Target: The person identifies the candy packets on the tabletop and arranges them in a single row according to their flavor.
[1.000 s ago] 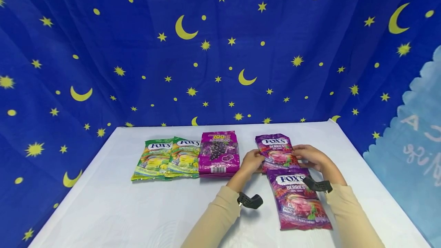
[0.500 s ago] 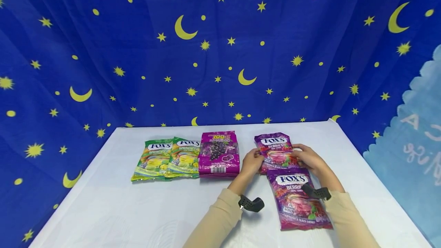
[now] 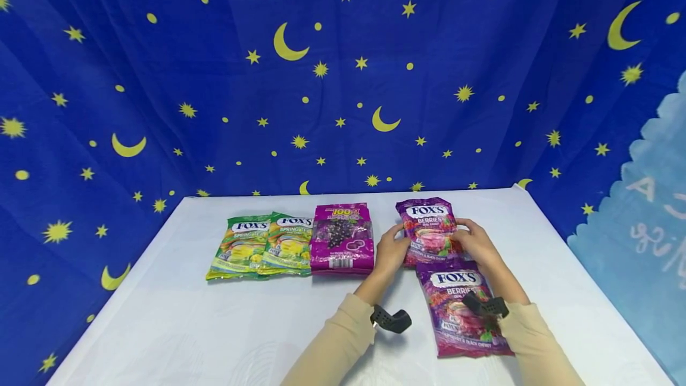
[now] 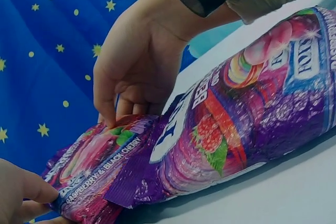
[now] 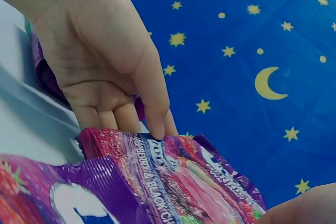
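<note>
In the head view my left hand (image 3: 392, 250) grips the left edge of the far purple Fox's Berries candy bag (image 3: 430, 231). My right hand (image 3: 477, 244) pinches the same bag's right edge, thumb on its printed front. In the left wrist view the right hand (image 4: 139, 61) shows with its thumb on the bag (image 4: 100, 161) and the other fingers behind it. The right wrist view shows the left hand (image 5: 113, 61) at the opposite edge, fingers tucked under the bag. A second Fox's Berries bag (image 3: 463, 326) lies nearer, its top edge meeting the held bag's bottom.
To the left lie two green Fox's Spring Tea bags (image 3: 238, 249), one overlapping the other. Beside them is a magenta grape candy pack (image 3: 342, 240). A blue curtain (image 3: 343, 76) with stars and moons hangs behind the white table (image 3: 214, 332).
The held Berries bag has shifted slightly away, its top edge now higher in view. The right hand has moved a little left and away. The near bag stays put.
</note>
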Motion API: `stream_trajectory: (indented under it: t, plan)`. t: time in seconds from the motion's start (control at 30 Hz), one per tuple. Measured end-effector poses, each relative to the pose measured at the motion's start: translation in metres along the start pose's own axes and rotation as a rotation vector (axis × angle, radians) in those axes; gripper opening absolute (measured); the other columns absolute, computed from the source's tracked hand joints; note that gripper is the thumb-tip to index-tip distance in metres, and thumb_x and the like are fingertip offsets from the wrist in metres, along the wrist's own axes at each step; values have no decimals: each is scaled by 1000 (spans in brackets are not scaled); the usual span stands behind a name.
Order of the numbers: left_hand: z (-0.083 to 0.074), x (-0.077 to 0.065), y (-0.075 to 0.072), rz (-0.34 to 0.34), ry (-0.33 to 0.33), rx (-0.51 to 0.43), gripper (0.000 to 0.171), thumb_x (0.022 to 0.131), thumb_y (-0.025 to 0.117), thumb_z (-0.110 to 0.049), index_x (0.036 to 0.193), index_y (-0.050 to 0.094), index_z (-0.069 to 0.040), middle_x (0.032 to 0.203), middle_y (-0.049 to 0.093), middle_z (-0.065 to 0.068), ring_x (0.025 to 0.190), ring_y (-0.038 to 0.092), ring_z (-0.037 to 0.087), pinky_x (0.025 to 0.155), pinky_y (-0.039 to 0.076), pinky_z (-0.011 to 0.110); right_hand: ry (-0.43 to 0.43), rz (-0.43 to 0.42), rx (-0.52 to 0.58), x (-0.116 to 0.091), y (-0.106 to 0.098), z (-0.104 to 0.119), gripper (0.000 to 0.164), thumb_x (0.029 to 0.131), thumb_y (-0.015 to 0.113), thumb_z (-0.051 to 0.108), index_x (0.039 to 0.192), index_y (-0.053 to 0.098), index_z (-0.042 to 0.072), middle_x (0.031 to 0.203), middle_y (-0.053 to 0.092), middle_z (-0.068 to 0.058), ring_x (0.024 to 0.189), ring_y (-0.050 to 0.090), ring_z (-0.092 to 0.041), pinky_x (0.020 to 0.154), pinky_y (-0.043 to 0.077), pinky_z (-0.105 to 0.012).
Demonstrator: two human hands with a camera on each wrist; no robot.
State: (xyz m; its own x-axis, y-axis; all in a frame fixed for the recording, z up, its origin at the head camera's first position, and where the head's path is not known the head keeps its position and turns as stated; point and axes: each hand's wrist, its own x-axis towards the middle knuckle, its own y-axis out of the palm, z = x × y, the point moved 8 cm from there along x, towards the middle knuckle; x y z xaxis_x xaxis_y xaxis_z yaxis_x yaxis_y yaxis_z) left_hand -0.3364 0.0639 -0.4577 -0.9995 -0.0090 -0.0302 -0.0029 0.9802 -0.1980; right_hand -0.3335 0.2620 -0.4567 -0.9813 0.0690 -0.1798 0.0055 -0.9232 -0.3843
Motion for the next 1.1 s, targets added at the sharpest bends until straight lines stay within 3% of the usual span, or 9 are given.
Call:
stream_trajectory:
  t: [0.07,0.17,0.27,0.37,0.5,0.67,0.8,0.93,1.1]
  plan:
    - [-2,-1,-1,7,13,-13,49,84,60,-6,133,57,-4,94,71,11,76,63,17,73,53,32,-12,-17,-6,-2,0,4,57,95,47,12,146,29,-6,125,51,-31,98,59,-30,80,49,-37]
    - [-8,-3,-2,25,47,-32,50,86,58,-4,136,53,-2,65,61,0,52,47,7,48,41,22,-30,-38,5,-5,0,11,55,96,47,11,145,30,-5,125,52,-30,97,59,-28,79,50,-35]
    - [-14,-4,-6,33,80,-43,50,86,58,-1,136,52,0,57,50,-4,46,35,6,42,30,18,-51,-38,23,-9,0,19,54,96,47,10,145,30,-5,123,54,-29,89,60,-20,73,51,-30]
    - [-18,-4,-9,56,93,-75,50,86,57,1,136,51,2,57,48,-4,44,33,5,40,28,17,-67,-25,64,-12,0,24,54,96,47,8,145,29,-5,105,60,-21,68,54,-10,60,47,-24]
    - [-22,-7,-14,75,89,-110,50,86,57,2,136,51,3,58,49,-3,44,35,5,40,30,17,-72,2,116,-18,1,30,55,97,47,7,146,27,-5,99,59,-13,60,49,-5,55,45,-23]
    - [-34,-12,-22,99,109,-116,49,87,58,1,136,51,2,65,58,0,49,41,6,45,35,17,-97,27,167,-28,4,40,55,98,47,7,147,25,-5,125,52,-28,84,58,-10,70,53,-26]
    - [-36,-17,-31,121,110,-129,49,88,58,0,137,50,2,82,70,12,57,54,8,50,45,19,-111,65,208,-34,7,46,55,99,47,9,148,24,-3,133,46,-31,90,58,-10,75,52,-26]
    - [-33,-20,-41,139,96,-147,51,88,61,-1,138,50,1,96,70,19,70,65,18,57,55,26,-112,106,265,-39,12,50,54,99,48,8,146,23,-1,123,55,-22,84,58,-8,69,51,-22]
    - [-26,-24,-54,138,49,-155,50,88,62,-3,138,51,-2,100,70,17,72,65,18,64,57,30,-119,159,371,-44,22,53,53,97,50,5,143,24,-1,106,63,-3,77,60,-9,61,51,-21]
